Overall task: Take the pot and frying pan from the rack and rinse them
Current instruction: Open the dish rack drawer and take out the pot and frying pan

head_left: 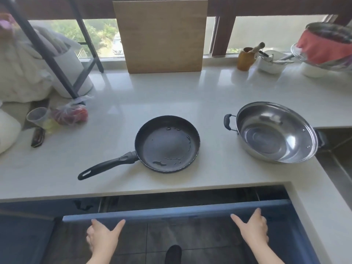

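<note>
Left hand (pixel 102 237), right hand (pixel 254 228) flat, fingers straight against drawer front (pixel 171 214); frying pan (pixel 167 143), pot (pixel 274 132) well apart on counter (pixel 133 96).

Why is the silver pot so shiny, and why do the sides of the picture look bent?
Head view: window daylight glares off the steel pot and glossy counter; water drops glint in the frying pan; the wide lens bends the edges and blurs the corners.

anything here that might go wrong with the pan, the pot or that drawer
The steel pot sits at the counter corner beside the sink, so a nudge might tip it in. The frying pan holds water drops, and its handle points toward the counter edge, easy to bump. Both hands, left hand and right hand, rest on the open drawer's front; fingers could get pinched.
</note>
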`<state>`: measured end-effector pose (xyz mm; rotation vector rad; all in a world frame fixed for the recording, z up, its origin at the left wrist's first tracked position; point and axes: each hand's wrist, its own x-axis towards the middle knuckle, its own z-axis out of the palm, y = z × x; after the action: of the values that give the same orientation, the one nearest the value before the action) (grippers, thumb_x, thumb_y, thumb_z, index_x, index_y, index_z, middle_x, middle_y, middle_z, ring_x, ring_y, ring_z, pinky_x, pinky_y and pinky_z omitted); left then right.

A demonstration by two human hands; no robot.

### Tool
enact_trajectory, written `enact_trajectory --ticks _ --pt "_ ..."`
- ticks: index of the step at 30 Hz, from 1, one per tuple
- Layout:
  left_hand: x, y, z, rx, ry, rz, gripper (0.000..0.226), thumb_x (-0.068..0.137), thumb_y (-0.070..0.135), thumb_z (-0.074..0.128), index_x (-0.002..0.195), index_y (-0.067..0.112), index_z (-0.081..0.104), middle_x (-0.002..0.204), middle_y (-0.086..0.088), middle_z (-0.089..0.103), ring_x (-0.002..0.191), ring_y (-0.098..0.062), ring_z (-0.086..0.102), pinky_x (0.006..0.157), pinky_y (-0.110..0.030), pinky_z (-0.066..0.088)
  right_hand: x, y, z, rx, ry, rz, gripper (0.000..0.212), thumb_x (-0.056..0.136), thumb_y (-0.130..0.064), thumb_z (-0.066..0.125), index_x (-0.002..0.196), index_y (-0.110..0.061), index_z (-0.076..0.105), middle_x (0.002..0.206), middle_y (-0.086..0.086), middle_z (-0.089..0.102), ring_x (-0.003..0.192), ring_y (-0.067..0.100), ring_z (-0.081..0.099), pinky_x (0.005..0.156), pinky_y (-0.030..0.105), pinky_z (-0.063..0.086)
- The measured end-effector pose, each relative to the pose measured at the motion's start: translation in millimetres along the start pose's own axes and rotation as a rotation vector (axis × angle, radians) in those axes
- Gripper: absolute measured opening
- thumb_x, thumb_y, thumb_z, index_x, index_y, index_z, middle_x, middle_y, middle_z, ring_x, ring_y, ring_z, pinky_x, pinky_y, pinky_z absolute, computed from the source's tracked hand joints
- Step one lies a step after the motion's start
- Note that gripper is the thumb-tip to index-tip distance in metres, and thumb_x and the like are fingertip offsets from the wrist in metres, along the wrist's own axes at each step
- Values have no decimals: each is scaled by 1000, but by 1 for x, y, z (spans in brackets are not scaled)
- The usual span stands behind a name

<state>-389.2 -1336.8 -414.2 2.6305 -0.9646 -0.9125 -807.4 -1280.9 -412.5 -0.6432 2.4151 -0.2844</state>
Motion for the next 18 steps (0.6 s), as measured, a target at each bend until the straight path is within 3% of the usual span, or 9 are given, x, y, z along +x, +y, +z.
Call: enact_trajectory --ticks 7,10,13,18 --pt "36 32 -1 -31 -68 -46 75 80 36 76 128 -11 45 131 -34 46 123 -46 44 103 -50 39 28 -27 10 -8 -57 -49 104 80 -45 75 156 -18 9 145 21 37 132 39 40 103 53 41" --pt "42 42 -2 -99 -146 -17 75 87 34 70 141 -6 37 141 -27 41 128 -44 43 101 -50 44 35 -37 15 -21 -72 -67 104 79 -42 76 156 -19 10 143 24 38 131 41 41 103 51 41" --pt "45 50 -2 -148 -175 7 69 90 25 67 144 -5 34 145 -26 38 132 -42 38 106 -49 38 43 -42 20 -27 -79 -47 101 78 -42 77 154 -16 16 140 24 42 129 43 43 101 50 43" --pt "48 54 -2 -262 -250 -10 67 93 22 64 147 -1 30 150 -22 33 136 -40 35 108 -50 35 54 -46 23 -14 -91 -71 78 78 -39 77 139 -12 37 130 20 50 125 40 44 96 49 45"
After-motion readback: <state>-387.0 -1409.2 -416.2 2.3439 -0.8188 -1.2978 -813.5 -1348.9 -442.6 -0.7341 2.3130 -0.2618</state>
